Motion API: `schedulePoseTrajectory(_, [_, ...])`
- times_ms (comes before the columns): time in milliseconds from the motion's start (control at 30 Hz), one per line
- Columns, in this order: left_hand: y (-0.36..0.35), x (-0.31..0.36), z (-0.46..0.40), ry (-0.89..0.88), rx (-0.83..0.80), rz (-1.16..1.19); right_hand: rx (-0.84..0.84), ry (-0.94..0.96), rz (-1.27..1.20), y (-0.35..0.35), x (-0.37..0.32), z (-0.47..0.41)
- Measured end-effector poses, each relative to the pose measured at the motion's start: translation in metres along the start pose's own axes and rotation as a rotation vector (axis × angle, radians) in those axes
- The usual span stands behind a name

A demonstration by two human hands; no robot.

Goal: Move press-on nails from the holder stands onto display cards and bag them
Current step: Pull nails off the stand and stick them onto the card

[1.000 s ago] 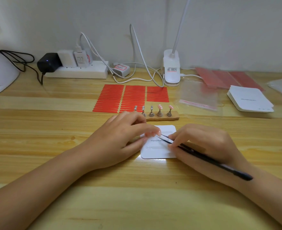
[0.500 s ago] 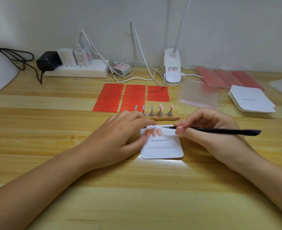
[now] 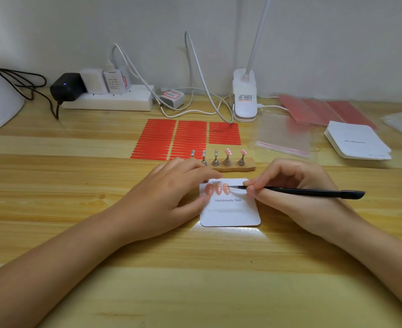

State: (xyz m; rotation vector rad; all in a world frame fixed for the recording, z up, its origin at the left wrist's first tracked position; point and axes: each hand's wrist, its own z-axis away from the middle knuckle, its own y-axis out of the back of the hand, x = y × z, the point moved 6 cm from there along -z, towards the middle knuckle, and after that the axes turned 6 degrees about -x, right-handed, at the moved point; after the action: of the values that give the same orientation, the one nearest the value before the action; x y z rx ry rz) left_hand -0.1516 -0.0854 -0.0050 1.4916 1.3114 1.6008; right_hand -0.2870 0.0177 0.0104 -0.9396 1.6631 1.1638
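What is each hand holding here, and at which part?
The right hand pinches a black tool near its pointed front end. The left hand holds nothing; it rests on the display card.

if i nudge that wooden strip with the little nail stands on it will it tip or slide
The wooden strip looks low and flat, so it would probably slide rather than tip. Its stands are narrow-stemmed and upright, so they may wobble. The two nails perched on top look small and light, likely easy to knock off.

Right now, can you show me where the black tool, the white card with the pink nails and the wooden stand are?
black tool (image 3: 313, 192), head view, middle of its shaft.
white card (image 3: 230, 215), head view, bare lower part.
wooden stand (image 3: 248, 163), head view, right end of the base.
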Motion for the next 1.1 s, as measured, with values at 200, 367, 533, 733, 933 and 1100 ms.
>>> schedulePoseTrajectory(200, [-0.0002, -0.0004, 0.0001, 0.002, 0.004, 0.000, -0.025, 0.038, 0.048, -0.0020, -0.0003, 0.0007])
schedulePoseTrajectory(367, [0.0000, -0.0002, 0.0002, 0.008, 0.003, 0.003, 0.001, 0.016, -0.008, -0.0003, 0.0010, 0.0008])
schedulePoseTrajectory(533, [0.0003, -0.0005, 0.0005, 0.012, 0.001, 0.010, 0.032, -0.006, -0.089, 0.0024, 0.0014, 0.0015])
schedulePoseTrajectory(733, [-0.0005, -0.0009, 0.0002, 0.013, -0.001, 0.007, -0.010, 0.000, -0.032, -0.0015, -0.0001, 0.0016])
schedulePoseTrajectory(933, [0.0001, -0.0016, 0.0002, 0.017, 0.000, 0.009, -0.021, -0.021, 0.047, -0.0027, 0.0025, 0.0011])
schedulePoseTrajectory(1100, [0.0000, -0.0009, 0.0000, 0.010, 0.007, 0.014, -0.009, -0.047, -0.042, 0.0008, 0.0029, 0.0015])
